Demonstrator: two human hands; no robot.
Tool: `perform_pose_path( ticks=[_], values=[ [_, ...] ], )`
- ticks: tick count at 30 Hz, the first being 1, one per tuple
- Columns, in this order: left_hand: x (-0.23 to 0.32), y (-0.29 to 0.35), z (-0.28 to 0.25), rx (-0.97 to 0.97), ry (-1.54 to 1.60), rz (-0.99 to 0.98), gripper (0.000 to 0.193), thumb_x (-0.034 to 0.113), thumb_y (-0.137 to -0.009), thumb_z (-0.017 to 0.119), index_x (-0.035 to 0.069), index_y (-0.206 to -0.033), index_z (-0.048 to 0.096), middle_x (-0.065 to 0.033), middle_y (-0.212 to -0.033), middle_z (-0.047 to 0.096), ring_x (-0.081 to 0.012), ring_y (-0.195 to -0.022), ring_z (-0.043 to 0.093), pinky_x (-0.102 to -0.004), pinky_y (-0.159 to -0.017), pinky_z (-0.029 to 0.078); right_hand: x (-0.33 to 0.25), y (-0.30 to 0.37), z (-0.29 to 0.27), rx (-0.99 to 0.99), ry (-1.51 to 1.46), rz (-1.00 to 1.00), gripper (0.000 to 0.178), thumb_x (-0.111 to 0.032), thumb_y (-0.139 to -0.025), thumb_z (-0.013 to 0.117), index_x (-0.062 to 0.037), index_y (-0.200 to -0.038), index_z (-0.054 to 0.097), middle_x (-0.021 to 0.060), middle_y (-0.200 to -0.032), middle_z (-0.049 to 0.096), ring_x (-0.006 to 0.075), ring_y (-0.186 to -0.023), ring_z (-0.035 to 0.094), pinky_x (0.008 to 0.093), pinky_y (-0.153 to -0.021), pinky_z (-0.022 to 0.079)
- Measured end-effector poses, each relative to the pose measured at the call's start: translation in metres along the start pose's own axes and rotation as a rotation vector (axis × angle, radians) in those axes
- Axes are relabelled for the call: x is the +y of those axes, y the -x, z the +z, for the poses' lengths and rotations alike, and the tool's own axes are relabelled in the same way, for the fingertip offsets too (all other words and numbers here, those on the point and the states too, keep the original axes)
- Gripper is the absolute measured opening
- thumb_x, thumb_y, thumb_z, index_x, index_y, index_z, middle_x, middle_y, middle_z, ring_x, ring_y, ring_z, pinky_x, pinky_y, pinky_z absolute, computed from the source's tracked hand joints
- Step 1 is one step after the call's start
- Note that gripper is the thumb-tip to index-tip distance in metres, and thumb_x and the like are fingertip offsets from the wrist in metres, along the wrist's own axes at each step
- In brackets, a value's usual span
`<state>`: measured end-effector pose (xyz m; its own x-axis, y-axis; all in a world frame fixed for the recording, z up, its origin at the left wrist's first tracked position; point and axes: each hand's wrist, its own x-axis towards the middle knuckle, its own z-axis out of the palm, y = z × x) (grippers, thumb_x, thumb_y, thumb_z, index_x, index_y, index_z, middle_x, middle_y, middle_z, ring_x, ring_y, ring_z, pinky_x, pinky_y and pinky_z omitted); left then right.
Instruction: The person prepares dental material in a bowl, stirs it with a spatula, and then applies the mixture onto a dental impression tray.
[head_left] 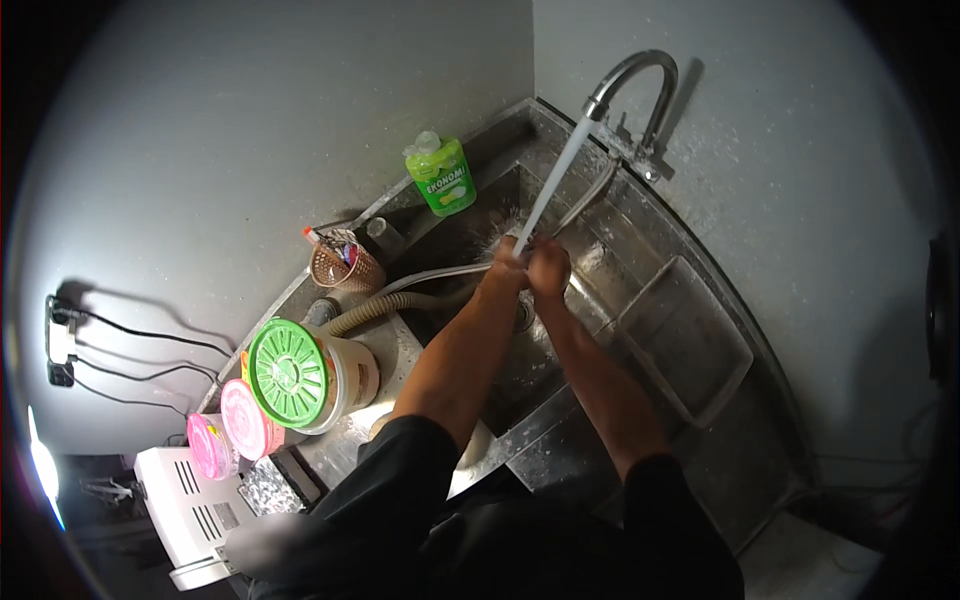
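Water pours in a thick white stream (560, 180) from the curved metal faucet (655, 65) onto my hands over the metal sink basin (540, 375). My left hand (507, 257) is under the stream, its fingers blurred by motion and splashing. Close against it, my right hand (549, 268) is curled closed; whatever it may hold is hidden. A pale hose (440, 272) runs behind my left hand. Beyond the hands, a green bottle of dish soap (441, 180) stands on the sink's back left rim.
A woven basket (345, 262) with small items stands left, beside a ribbed hose (385, 308). Nearer are a green-lidded tub (288, 375), pink-lidded tubs (250, 420) and a white appliance (185, 510). A rectangular tray (690, 340) lies right. Cables run from a wall socket (60, 340).
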<state>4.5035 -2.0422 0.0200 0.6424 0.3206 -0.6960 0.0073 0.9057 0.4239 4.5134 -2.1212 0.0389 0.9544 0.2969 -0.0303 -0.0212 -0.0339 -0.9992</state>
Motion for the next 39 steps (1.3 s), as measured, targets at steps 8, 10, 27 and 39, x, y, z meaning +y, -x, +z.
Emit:
perform_pose_path(
  ticks=[8,10,27,39],
  values=[
    [-0.012,0.123,-0.013,-0.223,-1.831,1.497,0.038,0.020,-0.098,0.044,-0.002,-0.130,0.048,-0.0274,-0.136,0.045,-0.0520,-0.126,0.042,-0.0668,-0.095,0.037,0.031,-0.050,0.068,0.002,-0.008,0.456,0.021,-0.020,-0.094,0.047,-0.0052,-0.085,0.060,0.0059,-0.070,0.059,0.0173,-0.063,0.058,0.0276,-0.055,0.048],
    [0.004,0.222,0.012,-0.275,-1.892,1.378,0.040,0.025,-0.096,0.050,0.001,-0.128,0.053,-0.0245,-0.135,0.048,-0.0488,-0.126,0.043,-0.0627,-0.102,0.034,0.024,-0.049,0.096,0.186,-0.728,0.557,0.022,-0.020,-0.094,0.045,-0.0069,-0.083,0.057,0.0038,-0.068,0.057,0.0151,-0.060,0.055,0.0257,-0.053,0.046],
    [0.120,0.185,-0.029,0.102,-2.049,0.937,0.043,0.037,-0.088,0.059,0.005,-0.116,0.066,-0.0265,-0.137,0.048,-0.0417,-0.117,0.056,-0.0541,-0.104,0.040,-0.062,0.000,-0.047,-0.612,0.267,0.213,0.015,-0.006,-0.076,0.068,-0.0035,-0.091,0.071,0.0061,-0.077,0.068,0.0153,-0.074,0.064,0.0315,-0.065,0.051],
    [0.168,0.448,-0.156,-0.028,-1.482,0.832,0.032,0.015,-0.090,0.066,-0.003,-0.117,0.064,-0.0180,-0.103,0.069,-0.0225,-0.088,0.068,-0.0342,-0.080,0.053,-0.158,-0.101,-0.141,0.100,1.028,-0.896,0.021,-0.022,-0.096,0.057,-0.0100,-0.106,0.071,0.0145,-0.093,0.071,0.0336,-0.085,0.069,0.0397,-0.074,0.053]
  ],
)
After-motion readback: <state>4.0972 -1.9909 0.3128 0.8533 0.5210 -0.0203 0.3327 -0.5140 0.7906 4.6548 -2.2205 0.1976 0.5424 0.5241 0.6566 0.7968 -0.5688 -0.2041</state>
